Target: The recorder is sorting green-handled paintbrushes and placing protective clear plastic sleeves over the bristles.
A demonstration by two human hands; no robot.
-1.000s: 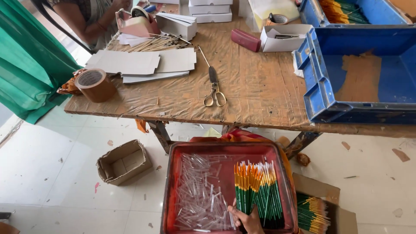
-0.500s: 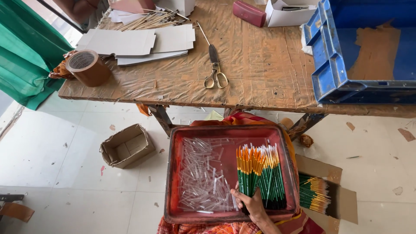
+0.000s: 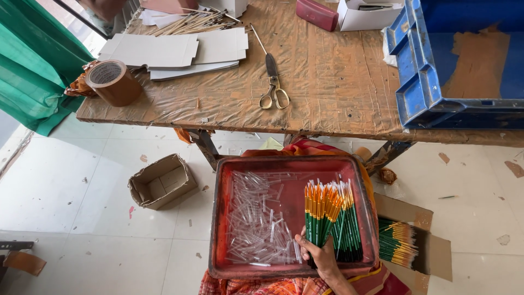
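Right hand (image 3: 322, 257): fingers (image 3: 302, 244) closed round base of green-handled brush bundle (image 3: 323, 210), inside red tray (image 3: 218, 218). Clear tubes (image 3: 259, 218) lie just left of fingers. Left hand not visible.

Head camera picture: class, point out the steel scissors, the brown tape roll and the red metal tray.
steel scissors (image 3: 273, 82), head view, pivot.
brown tape roll (image 3: 114, 84), head view, outer side.
red metal tray (image 3: 216, 218), head view, left rim.

We count 1 red tray (image 3: 218, 218), 1 scissors (image 3: 273, 87), 1 tape roll (image 3: 112, 82), 1 blue crate (image 3: 415, 93), 2 open cardboard boxes, approx.; brushes (image 3: 327, 213) & clear tubes (image 3: 262, 218): too many to count.
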